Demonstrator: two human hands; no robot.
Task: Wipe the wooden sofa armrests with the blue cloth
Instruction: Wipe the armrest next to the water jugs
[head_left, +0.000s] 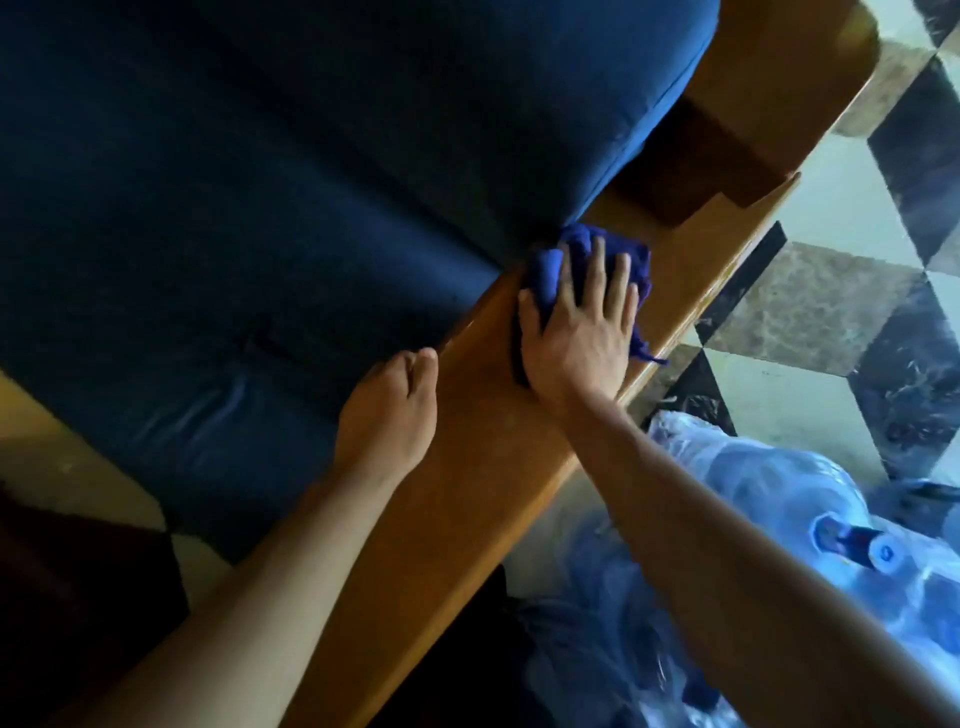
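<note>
A wooden sofa armrest (467, 467) runs diagonally from bottom left to top right. The bunched blue cloth (550, 273) lies on it, close to where the dark blue cushions meet the wood. My right hand (576, 338) presses flat on the cloth with fingers spread, covering most of it. My left hand (389, 410) rests on the armrest's inner edge, beside the seat cushion, with fingers curled in and nothing visible in them.
Dark blue seat and back cushions (260, 208) fill the left and top. A wooden post (691, 171) rises from the armrest beyond the cloth. Bluish plastic bags and a bottle (810, 519) lie on the checkered tile floor (841, 218) to the right.
</note>
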